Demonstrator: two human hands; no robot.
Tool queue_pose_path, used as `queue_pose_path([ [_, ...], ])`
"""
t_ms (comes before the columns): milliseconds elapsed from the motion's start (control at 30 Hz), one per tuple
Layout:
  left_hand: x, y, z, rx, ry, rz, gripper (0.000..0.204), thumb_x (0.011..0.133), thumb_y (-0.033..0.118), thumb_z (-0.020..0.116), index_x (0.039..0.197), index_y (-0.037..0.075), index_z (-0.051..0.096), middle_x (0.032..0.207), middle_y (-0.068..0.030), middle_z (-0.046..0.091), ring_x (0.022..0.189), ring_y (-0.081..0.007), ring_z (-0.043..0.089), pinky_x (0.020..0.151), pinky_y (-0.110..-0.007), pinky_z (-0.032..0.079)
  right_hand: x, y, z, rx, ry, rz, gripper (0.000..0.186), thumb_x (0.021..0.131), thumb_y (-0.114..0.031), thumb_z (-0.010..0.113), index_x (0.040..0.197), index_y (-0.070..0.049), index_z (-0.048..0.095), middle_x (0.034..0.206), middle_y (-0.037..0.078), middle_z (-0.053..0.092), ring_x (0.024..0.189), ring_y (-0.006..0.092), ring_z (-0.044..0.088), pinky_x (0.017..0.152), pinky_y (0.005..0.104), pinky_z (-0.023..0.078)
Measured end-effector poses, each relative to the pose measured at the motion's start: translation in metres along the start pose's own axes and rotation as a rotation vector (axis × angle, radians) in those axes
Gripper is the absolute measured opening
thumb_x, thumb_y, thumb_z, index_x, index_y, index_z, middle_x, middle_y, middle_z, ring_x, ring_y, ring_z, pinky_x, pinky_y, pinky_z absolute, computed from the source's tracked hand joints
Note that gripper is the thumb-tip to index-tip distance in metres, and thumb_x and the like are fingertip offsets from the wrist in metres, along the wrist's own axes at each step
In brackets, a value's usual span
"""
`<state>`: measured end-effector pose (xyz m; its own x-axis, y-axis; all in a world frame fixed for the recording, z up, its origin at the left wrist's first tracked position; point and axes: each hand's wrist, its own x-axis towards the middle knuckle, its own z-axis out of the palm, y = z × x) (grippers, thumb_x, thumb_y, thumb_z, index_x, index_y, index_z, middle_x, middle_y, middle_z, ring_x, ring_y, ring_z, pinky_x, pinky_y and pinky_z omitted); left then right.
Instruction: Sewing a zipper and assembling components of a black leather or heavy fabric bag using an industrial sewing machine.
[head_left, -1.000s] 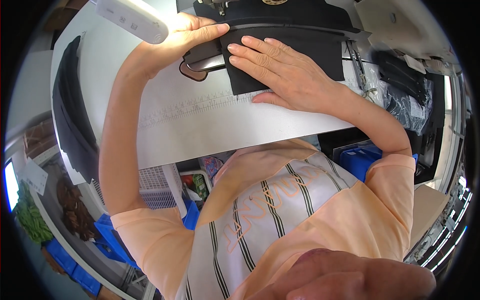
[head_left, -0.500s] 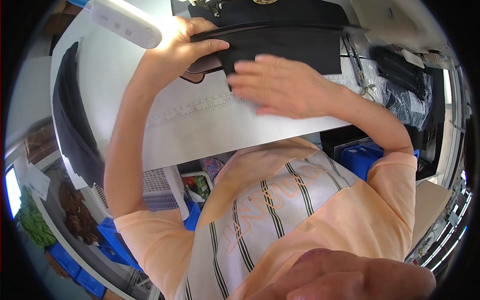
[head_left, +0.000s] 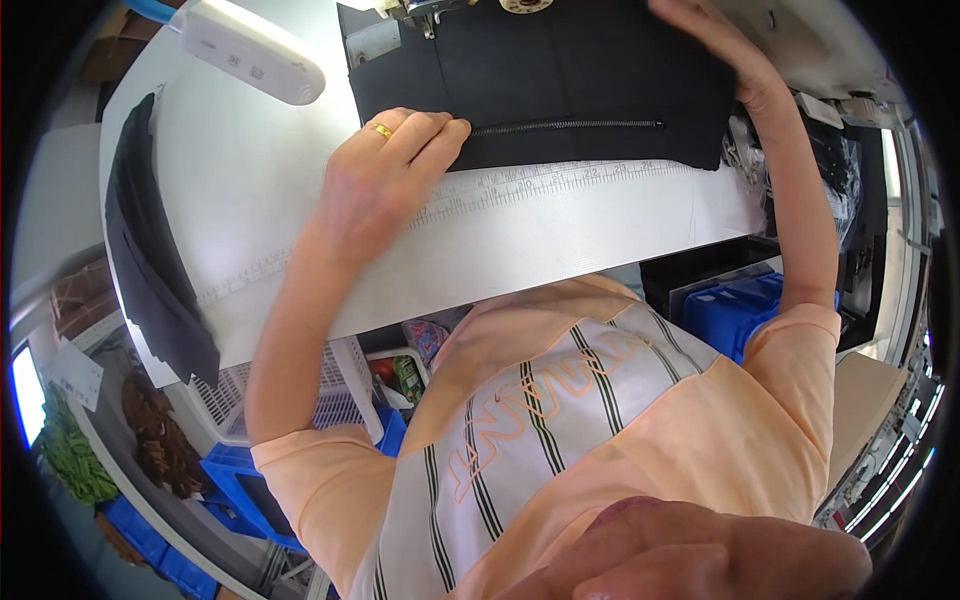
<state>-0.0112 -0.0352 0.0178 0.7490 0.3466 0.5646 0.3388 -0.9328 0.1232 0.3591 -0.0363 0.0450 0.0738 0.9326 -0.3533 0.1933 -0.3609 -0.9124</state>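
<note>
A piece of black fabric [head_left: 560,80] lies flat on the white worktable, its near edge along the printed ruler scale. Close to that edge runs a black zipper [head_left: 570,127], its end piece showing at the right. My left hand [head_left: 385,170], with a gold ring, is closed at the zipper's left end, fingertips pinching the fabric there. At the fabric's far right side, my right hand [head_left: 715,40] has its fingers stretched out along the edge. Beyond the fabric is a sewing machine's presser foot [head_left: 428,22], with a round dial beside it.
A white lamp [head_left: 255,55] hangs over the table's far left. Dark fabric pieces [head_left: 150,240] drape over the left edge. Plastic-wrapped packets [head_left: 845,190] lie at the right. Below the table are a white basket [head_left: 345,385] and a blue bin [head_left: 735,310].
The fabric has been spread flat, and its zipper now shows. My left hand has moved nearer onto the zipper's end; my right hand has swept far right. The brown piece under the fabric is now out of sight.
</note>
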Motion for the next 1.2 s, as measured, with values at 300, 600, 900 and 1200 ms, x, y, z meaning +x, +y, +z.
queue_pose_path([
  [300, 0.026, -0.046, 0.009, 0.095, 0.079, 0.147, 0.033, 0.063, 0.002, 0.07, 0.095, 0.003, 0.067, 0.089, -0.0049, 0.065, 0.075, -0.0215, 0.063, 0.069, -0.033, 0.053, 0.058, -0.034, 0.046, -0.545, 0.147, -0.341, 0.039, 0.086, -0.018, 0.064, 0.116, 0.006, 0.062, 0.104, 0.018, 0.069, 0.096, 0.0249, 0.063, 0.089, 0.0331, 0.047],
  [600, 0.025, -0.071, 0.018, 0.182, 0.104, 0.188, 0.038, 0.058, 0.004, 0.069, 0.095, 0.006, 0.069, 0.089, -0.0024, 0.066, 0.076, -0.0201, 0.064, 0.068, -0.03, 0.053, 0.068, -0.023, 0.065, -0.909, 0.409, -0.664, 0.03, 0.088, -0.015, 0.057, 0.11, 0.005, 0.061, 0.107, 0.026, 0.064, 0.101, 0.0432, 0.059, 0.088, 0.0461, 0.047],
  [900, 0.018, -0.037, 0.01, 0.207, -0.015, -0.069, 0.038, 0.07, 0.002, 0.064, 0.108, 0.006, 0.068, 0.103, -0.0064, 0.069, 0.089, -0.0239, 0.068, 0.076, -0.032, 0.054, 0.032, -0.033, 0.075, -1.53, 0.508, -0.881, 0.032, 0.088, -0.022, 0.06, 0.107, 0.003, 0.065, 0.097, 0.022, 0.066, 0.096, 0.0351, 0.064, 0.08, 0.0442, 0.051],
  [1200, 0.009, -0.039, 0.018, 0.178, 0.05, -0.098, 0.029, 0.079, 0.013, 0.072, 0.106, 0.006, 0.067, 0.113, -0.0094, 0.068, 0.102, -0.0235, 0.067, 0.088, -0.042, 0.052, -0.006, 0.01, 0.103, -1.287, 0.088, -1.001, 0.039, 0.094, -0.031, 0.056, 0.131, -0.019, 0.057, 0.136, 0.004, 0.055, 0.127, 0.0272, 0.047, 0.103, 0.0436, 0.041],
])
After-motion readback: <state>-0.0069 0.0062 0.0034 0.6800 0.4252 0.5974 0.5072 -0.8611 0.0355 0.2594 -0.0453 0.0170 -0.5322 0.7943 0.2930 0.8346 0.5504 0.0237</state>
